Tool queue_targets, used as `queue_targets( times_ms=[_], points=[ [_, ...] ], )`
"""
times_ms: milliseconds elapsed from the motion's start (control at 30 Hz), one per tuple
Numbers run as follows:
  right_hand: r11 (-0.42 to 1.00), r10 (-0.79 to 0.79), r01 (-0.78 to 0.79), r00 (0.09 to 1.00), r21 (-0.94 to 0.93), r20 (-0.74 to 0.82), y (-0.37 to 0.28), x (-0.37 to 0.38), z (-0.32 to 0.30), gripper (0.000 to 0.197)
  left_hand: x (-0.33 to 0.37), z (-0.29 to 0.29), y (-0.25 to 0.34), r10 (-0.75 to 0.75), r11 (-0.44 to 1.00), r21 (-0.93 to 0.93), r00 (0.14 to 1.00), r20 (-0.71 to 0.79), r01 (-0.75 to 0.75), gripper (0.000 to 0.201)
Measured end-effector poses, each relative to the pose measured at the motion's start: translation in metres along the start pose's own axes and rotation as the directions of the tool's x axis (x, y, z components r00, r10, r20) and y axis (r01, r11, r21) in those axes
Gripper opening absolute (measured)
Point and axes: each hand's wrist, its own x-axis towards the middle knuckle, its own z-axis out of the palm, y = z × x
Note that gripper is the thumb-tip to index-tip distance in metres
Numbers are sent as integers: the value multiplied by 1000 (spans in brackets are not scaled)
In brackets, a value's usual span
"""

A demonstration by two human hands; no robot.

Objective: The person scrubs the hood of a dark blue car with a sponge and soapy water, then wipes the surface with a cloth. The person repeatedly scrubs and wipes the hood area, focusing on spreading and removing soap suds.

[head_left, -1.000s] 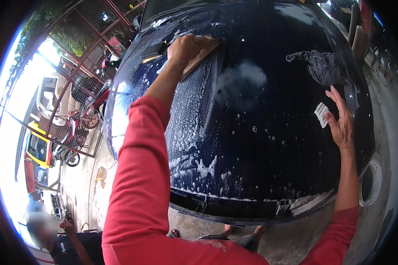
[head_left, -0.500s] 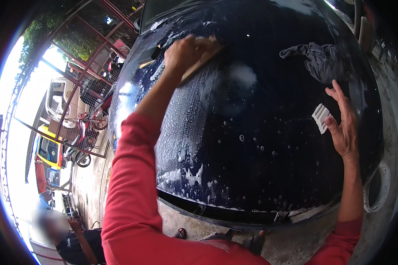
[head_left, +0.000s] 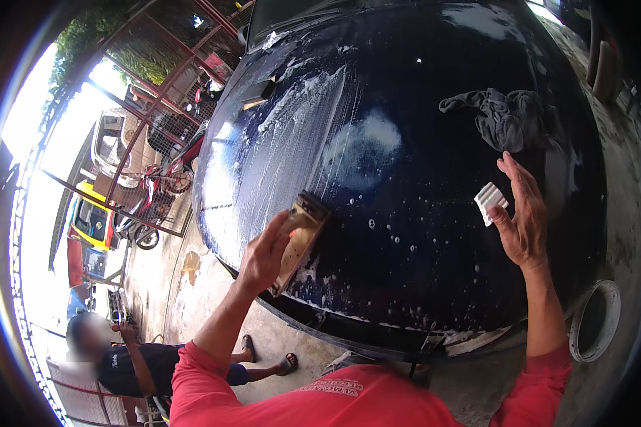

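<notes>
My left hand (head_left: 262, 260) is closed on a long, tan sanding block (head_left: 304, 238) with a dark upper end. It rests on the wet, dark blue car hood (head_left: 434, 285) near the front edge. To the right, my right hand (head_left: 525, 224) is over the hood with fingers stretched out. Its thumb lies against a small white ridged piece (head_left: 489, 202), and I cannot tell whether it presses on it. A crumpled grey cloth (head_left: 509, 117) lies beyond that hand. Milky streaks and suds cover the hood's left part.
A small dark block (head_left: 259, 92) with a tan edge lies on the hood's far left. One person (head_left: 139, 366) is at the lower left. Motorcycles (head_left: 153, 186) stand by a red mesh fence (head_left: 139, 99). A white round rim (head_left: 597, 320) is at the right.
My left hand has drawn the sanding block from the far part of the hood toward me. My right hand stays beside the white piece. The whole view has shifted, showing more of the person.
</notes>
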Motion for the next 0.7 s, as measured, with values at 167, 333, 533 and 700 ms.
queue_targets(
  times_ms=[167,333,533,700],
  points=[
    [997,8,-8,1000,76,-4,9,0,3,101,298,44,-42,409,850,423,899,-156,-313,39],
    [999,24,-24,1000,26,9,9,-4,-1,94,426,59,-69,18,984,180,989,-150,9,45],
    [999,34,-35,998,20,51,2,-5,-5,97,99,30,-26,82,981,185,991,-107,-61,49],
    [994,50,-52,999,92,21,5,-1,-2,104,-25,23,10,-96,987,-145,982,-163,72,53]
  ],
)
